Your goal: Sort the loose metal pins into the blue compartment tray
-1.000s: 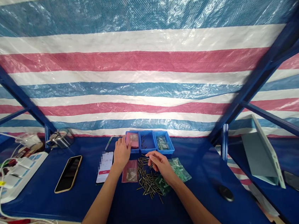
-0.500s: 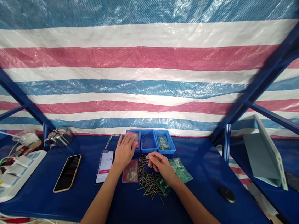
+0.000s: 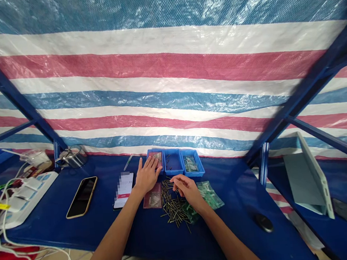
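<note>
My left hand (image 3: 147,176) lies palm down with fingers spread at the front of the left blue bin (image 3: 148,152), its fingertips over a reddish plastic bag (image 3: 157,155) inside. My right hand (image 3: 188,190) hovers by a pile of thin dark metal pins or screws (image 3: 173,209); its fingers are curled toward the thumb, and anything between them is too small to make out. A second reddish bag (image 3: 152,199) with pale small pieces lies left of the pile. Green plastic bags (image 3: 211,194) lie partly under my right wrist.
The middle blue bin (image 3: 173,163) holds a few thin pieces; the right bin (image 3: 191,164) holds clear-greenish bags. Leftward are a pen (image 3: 127,163), a lit phone (image 3: 125,187), a dark phone (image 3: 82,197), a metal pot (image 3: 74,157) and a power strip (image 3: 29,201). A black round object (image 3: 264,222) lies right.
The whole view has shifted slightly. My left hand has drawn back a little from the left bin, showing more of its reddish bag. The right hand stays curled by the pile.
</note>
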`<state>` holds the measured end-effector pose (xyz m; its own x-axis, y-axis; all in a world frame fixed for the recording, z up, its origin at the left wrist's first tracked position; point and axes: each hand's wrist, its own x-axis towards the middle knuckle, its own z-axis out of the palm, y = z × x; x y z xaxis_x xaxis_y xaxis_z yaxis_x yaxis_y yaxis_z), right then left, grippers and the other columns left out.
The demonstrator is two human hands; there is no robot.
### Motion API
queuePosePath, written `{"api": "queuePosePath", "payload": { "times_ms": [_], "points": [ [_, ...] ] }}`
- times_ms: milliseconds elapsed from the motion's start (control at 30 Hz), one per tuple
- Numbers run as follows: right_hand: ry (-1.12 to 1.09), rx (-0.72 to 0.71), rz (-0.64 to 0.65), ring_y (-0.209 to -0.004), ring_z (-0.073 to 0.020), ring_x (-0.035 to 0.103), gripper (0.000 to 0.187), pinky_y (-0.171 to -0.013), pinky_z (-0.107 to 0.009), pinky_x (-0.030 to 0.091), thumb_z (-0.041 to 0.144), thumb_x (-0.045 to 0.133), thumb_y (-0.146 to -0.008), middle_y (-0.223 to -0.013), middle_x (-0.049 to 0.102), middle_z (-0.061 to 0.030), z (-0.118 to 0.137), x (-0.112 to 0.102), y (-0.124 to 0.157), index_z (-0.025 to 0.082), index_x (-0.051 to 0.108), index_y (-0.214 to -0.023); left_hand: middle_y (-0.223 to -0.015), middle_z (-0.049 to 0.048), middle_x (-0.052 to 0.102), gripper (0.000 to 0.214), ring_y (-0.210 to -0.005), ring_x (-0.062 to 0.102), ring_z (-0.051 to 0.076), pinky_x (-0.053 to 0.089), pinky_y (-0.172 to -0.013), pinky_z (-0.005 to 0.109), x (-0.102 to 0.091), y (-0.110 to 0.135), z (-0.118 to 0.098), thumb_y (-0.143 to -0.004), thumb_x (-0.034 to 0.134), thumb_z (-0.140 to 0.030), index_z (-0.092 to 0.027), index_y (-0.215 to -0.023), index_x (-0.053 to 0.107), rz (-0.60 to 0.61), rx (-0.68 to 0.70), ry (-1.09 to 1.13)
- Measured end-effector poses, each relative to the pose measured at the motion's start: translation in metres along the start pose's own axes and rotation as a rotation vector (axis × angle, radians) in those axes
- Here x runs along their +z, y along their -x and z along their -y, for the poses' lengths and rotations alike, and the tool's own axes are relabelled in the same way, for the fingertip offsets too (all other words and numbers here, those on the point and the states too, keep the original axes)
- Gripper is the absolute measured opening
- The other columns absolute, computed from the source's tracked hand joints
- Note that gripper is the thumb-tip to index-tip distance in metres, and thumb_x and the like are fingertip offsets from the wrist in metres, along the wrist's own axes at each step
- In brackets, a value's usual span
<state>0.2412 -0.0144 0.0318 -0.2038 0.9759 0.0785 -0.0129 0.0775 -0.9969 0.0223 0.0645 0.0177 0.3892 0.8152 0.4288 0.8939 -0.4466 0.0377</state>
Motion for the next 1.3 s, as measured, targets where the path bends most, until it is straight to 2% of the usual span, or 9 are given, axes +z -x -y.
{"api": "queuePosePath", "payload": {
  "times_ms": [167,300,400,500,700,900,1133,1233,1300],
  "points": [
    [0.042,-0.032,0.02,-0.051,-0.0111,0.046,0.036,-0.05,-0.026,0.037,0.053,0.059,-0.099,-0.074,0.066,-0.0009,-0.008,0.001,0.0,0.02,0.071,-0.102,-0.161,0.0134,0.047,0.055,-0.154,0.037,0.032,0.018,-0.127,0.065,-0.005,-0.002,-0.001,-0.111,0.034,-0.05,-0.02,-0.154,0.051,0.039,0.016,-0.015],
    [0.069,-0.034,0.023,-0.052,-0.0121,0.047,0.038,-0.052,-0.026,0.04,0.055,0.059,-0.098,-0.074,0.065,-0.001,-0.01,0.003,0.001,0.02,0.072,-0.102,-0.164,0.014,0.042,0.047,-0.153,0.037,0.032,0.023,-0.126,0.062,-0.023,0.014,-0.01,-0.111,0.038,-0.041,-0.021,-0.152,0.052,-0.066,0.053,0.037],
    [0.077,-0.045,0.015,-0.054,-0.0127,0.049,0.037,-0.053,-0.027,0.04,0.055,0.059,-0.099,-0.075,0.066,-0.0012,-0.009,0.001,0.001,0.02,0.072,-0.101,-0.151,0.0128,0.057,0.037,-0.137,0.055,0.03,0.043,-0.115,0.051,-0.034,0.049,-0.017,-0.111,0.04,-0.035,-0.022,-0.141,0.059,-0.128,-0.044,0.144],
    [0.081,-0.056,0.001,-0.055,-0.0127,0.049,0.036,-0.053,-0.026,0.04,0.054,0.059,-0.099,-0.076,0.066,-0.0012,-0.008,-0.001,0.0,0.02,0.071,-0.101,-0.14,0.0097,0.064,0.033,-0.125,0.063,0.027,0.053,-0.104,0.047,-0.039,0.094,-0.018,-0.11,0.045,-0.036,-0.025,-0.138,0.06,-0.009,-0.037,0.244],
    [0.093,-0.037,0.022,-0.056,-0.013,0.05,0.035,-0.054,-0.026,0.04,0.052,0.058,-0.1,-0.076,0.066,-0.0011,-0.008,0.0,0.003,0.02,0.071,-0.103,-0.159,0.0065,0.05,0.064,-0.144,0.05,0.032,0.043,-0.119,0.055,-0.048,0.155,-0.014,-0.1,0.062,-0.054,-0.034,-0.158,0.043,0.113,0.035,0.226],
    [0.158,-0.041,0.033,-0.056,-0.0139,0.051,0.035,-0.054,-0.026,0.04,0.053,0.056,-0.101,-0.077,0.067,-0.0007,-0.009,0.005,0.006,0.022,0.071,-0.103,-0.138,0.0074,0.067,0.033,-0.124,0.065,0.029,0.055,-0.104,0.049,-0.054,0.153,-0.016,-0.106,0.055,-0.046,-0.029,-0.133,0.066,0.079,0.01,0.261],
    [0.328,-0.137,0.082,-0.069,-0.0167,0.059,0.024,-0.066,-0.028,0.044,0.044,0.061,-0.101,-0.083,0.071,-0.001,-0.002,0.006,0.009,0.023,0.075,-0.1,-0.117,0.007,0.074,0.03,-0.111,0.069,0.026,0.057,-0.099,0.046,-0.053,0.135,-0.019,-0.111,0.042,-0.032,-0.026,-0.11,0.072,0.03,0.002,0.339],
    [0.4,-0.179,0.115,-0.074,-0.0178,0.062,0.019,-0.069,-0.029,0.045,0.039,0.064,-0.099,-0.091,0.073,-0.0022,-0.001,0.008,0.01,0.024,0.076,-0.102,-0.124,0.0077,0.071,0.02,-0.116,0.067,0.028,0.058,-0.099,0.045,-0.057,0.131,-0.022,-0.103,0.061,-0.042,-0.026,-0.111,0.07,0.075,-0.015,0.389],
    [0.442,-0.208,0.13,-0.076,-0.0183,0.063,0.019,-0.069,-0.029,0.045,0.038,0.063,-0.1,-0.092,0.073,-0.0028,-0.001,0.01,0.011,0.024,0.076,-0.1,-0.132,0.0083,0.068,0.034,-0.122,0.065,0.03,0.059,-0.101,0.046,-0.06,0.13,-0.023,-0.093,0.074,-0.048,-0.027,-0.119,0.068,0.116,-0.009,0.407]
  ]
}}
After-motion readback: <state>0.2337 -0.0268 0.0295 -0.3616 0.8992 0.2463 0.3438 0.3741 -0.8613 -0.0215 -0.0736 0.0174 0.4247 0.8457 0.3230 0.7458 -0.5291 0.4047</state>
